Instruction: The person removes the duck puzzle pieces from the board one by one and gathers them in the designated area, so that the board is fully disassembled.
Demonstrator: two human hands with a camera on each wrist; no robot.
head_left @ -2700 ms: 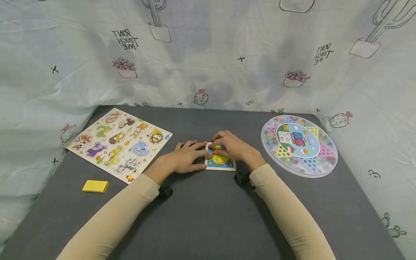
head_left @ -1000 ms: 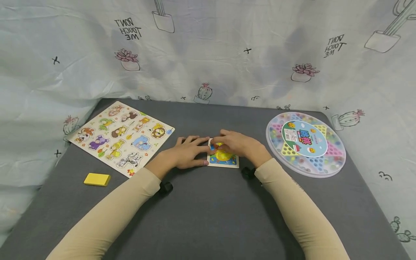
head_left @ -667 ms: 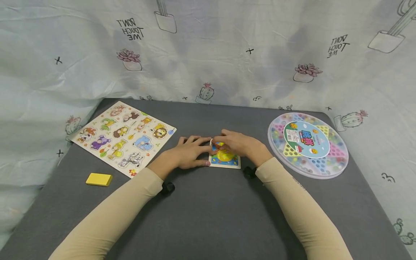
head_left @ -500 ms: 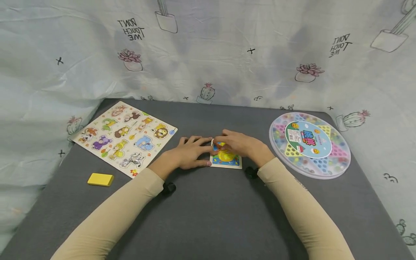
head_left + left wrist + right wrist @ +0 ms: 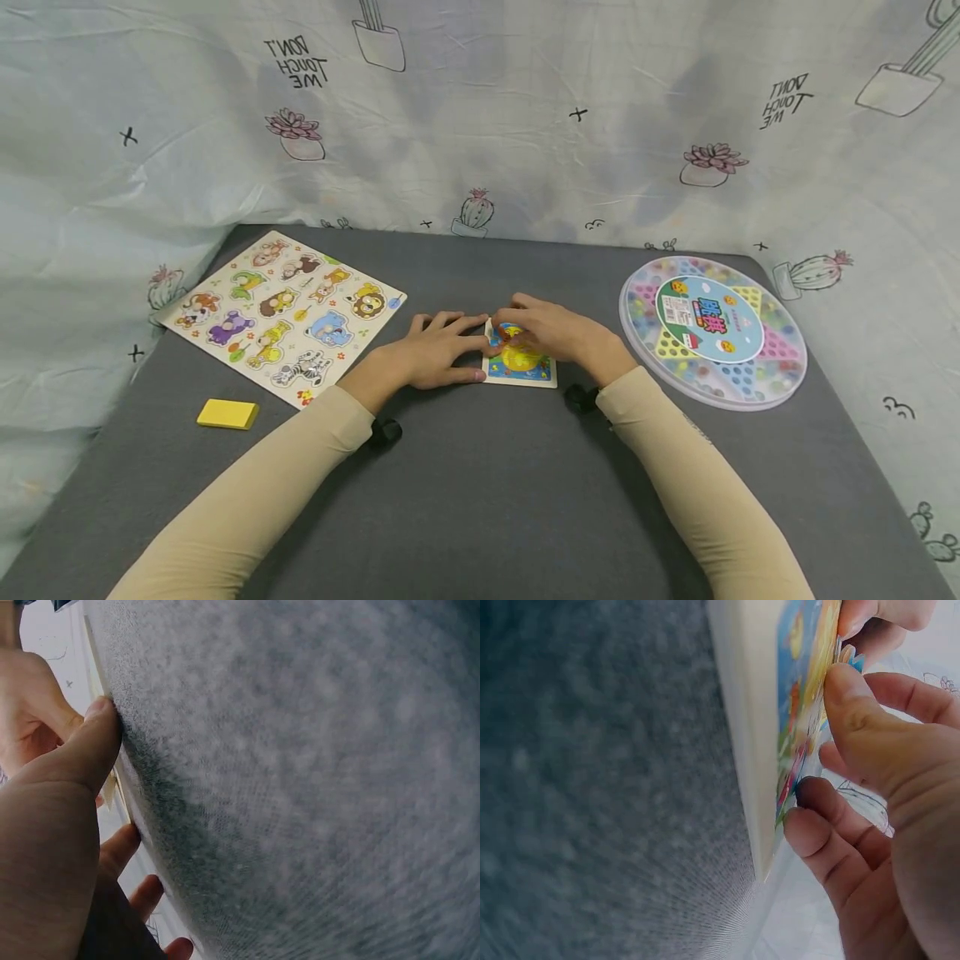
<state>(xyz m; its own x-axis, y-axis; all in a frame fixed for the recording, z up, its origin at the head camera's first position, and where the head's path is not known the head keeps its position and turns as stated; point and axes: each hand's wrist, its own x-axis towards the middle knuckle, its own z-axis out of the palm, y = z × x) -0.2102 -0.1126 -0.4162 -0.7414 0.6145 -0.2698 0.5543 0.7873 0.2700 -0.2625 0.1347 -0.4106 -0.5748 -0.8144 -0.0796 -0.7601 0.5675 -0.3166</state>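
A small square picture puzzle (image 5: 519, 367), blue and yellow with a pale border, lies flat on the grey table. Spread and fairly straight, the fingers of my left hand (image 5: 427, 357) rest along its left side, thumb at the near left corner and index finger reaching over its surface. My right hand (image 5: 551, 329) is above the puzzle's far part and covers some of it. In the right wrist view, its thumb and index finger pinch a small puzzle piece (image 5: 853, 658) with a blue edge, tilted up from the board. Most of that piece is hidden by the fingers.
A large animal puzzle board (image 5: 300, 333) lies at the back left, with a yellow rectangular block (image 5: 227, 414) in front of it. On the right sits a round Chinese checkers box (image 5: 780, 371). A patterned cloth (image 5: 420, 125) hangs behind the table.
Since the earliest frame the right-hand fingers have drawn closer together over the puzzle's far part. The left hand stays at its left side. The head view has shifted slightly.
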